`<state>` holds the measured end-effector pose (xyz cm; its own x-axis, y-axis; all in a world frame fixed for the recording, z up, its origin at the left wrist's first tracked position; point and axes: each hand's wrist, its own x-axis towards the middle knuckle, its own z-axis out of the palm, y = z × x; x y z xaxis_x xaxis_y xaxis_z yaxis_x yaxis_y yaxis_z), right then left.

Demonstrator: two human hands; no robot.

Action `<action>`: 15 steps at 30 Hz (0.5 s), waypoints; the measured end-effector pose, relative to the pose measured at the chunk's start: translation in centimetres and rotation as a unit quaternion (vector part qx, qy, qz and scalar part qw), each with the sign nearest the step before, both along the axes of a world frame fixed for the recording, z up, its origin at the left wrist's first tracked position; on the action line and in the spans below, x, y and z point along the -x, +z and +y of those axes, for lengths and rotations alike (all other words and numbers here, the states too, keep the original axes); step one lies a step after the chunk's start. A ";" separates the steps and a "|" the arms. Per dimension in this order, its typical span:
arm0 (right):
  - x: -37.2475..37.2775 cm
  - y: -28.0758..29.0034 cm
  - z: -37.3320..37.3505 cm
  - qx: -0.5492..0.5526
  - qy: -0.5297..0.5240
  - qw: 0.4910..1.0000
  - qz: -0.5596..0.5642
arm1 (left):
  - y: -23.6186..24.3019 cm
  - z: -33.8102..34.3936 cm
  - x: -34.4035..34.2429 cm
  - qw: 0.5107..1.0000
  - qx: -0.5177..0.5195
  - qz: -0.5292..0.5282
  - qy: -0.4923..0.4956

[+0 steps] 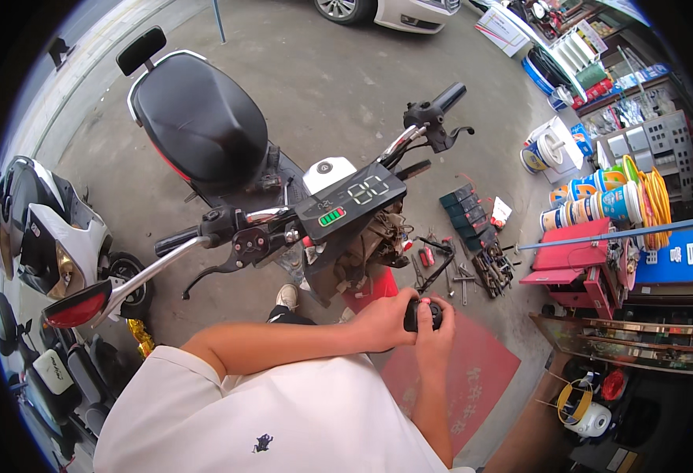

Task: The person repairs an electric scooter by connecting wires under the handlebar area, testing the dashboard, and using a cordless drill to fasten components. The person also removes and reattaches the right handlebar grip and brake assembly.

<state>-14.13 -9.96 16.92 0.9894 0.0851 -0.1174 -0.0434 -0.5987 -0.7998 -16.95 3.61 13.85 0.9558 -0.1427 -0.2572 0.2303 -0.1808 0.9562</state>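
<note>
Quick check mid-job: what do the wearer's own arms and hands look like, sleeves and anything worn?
The left hand and right hand are ungloved, and no watch shows on either wrist. The forearms are bare. The white shirt has a short left sleeve and a small dark emblem.

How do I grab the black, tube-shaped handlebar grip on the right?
Probably grasp that handlebar grip around its middle, coming from its outer end: it's straight, round and sticks out, while the curved black brake lever takes the near side.
</note>
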 end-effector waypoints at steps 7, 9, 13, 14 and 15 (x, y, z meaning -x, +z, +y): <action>-0.9 -0.7 0.6 0.090 0.077 0.992 -0.035 | -0.8 -0.3 0.6 0.996 0.023 0.014 0.081; -1.2 -1.0 0.6 0.082 0.082 0.992 -0.040 | -1.0 -0.3 0.6 0.997 0.017 0.011 0.077; -1.1 -1.8 0.2 0.066 0.077 0.994 -0.041 | -2.0 -0.8 0.8 0.998 0.015 -0.009 0.067; -1.0 -2.1 0.1 0.061 0.073 0.995 -0.040 | -1.7 -0.7 0.9 0.998 0.007 -0.006 0.060; -0.9 -2.2 0.1 0.056 0.070 0.995 -0.038 | -1.5 -0.7 1.0 0.999 -0.001 -0.003 0.053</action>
<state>-13.23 -9.89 14.67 0.9752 0.2134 -0.0588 0.1051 -0.6801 -0.7255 -17.92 2.93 12.31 0.9671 -0.0396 -0.2515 0.2424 -0.1581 0.9572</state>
